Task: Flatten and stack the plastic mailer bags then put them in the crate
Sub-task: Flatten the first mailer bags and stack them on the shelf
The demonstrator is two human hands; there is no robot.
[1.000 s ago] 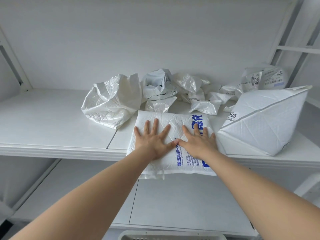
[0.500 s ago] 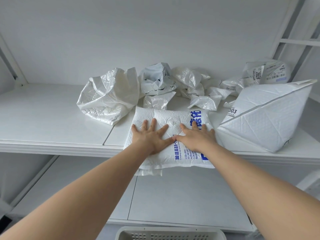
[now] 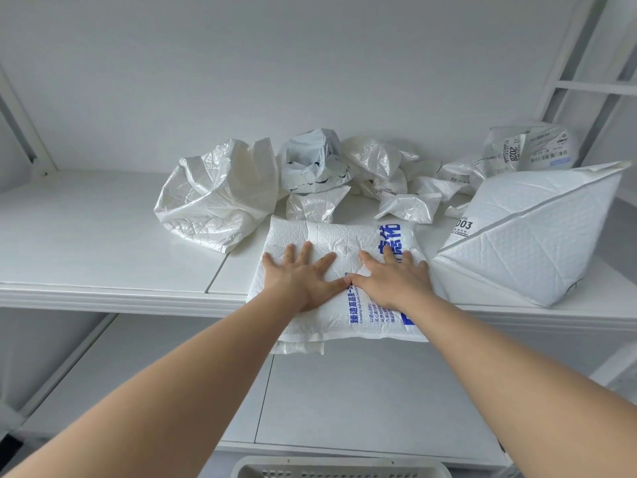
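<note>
We saw a white shelf (image 3: 103, 257) spanning the whole width of the scene, with a lower shelf (image 3: 344, 401) beneath it and nearer to us. On the right of the upper shelf stood the biggest bag, a white padded mailer (image 3: 537, 246) folded up into a tall wedge, with a label reading "003" on its left face. To the left sat a large crumpled white plastic bag (image 3: 217, 201), puffed up and creased. Between those two, at the near edge of the shelf, lay the padded mailer with blue print (image 3: 331, 243), lying flat with its near end hanging over the shelf edge; another thin white layer poked out from under its near left corner. Both of our hands lay on it, palms down. Our left hand (image 3: 303, 277) rested on the left half with fingers spread wide and flat, gripping nothing, and our right hand (image 3: 393, 281) pressed on the right half over the blue characters, also with fingers spread and flat; the two thumbs met or nearly met at the middle. Farther back along the wall lay a jumble of smaller crumpled mailer bags (image 3: 386, 174), one grey-white (image 3: 310, 163) and one at far right with printed shipping labels (image 3: 531, 150). At the very near bottom edge, the rim of a pale perforated crate (image 3: 341, 468) just showed.
</note>
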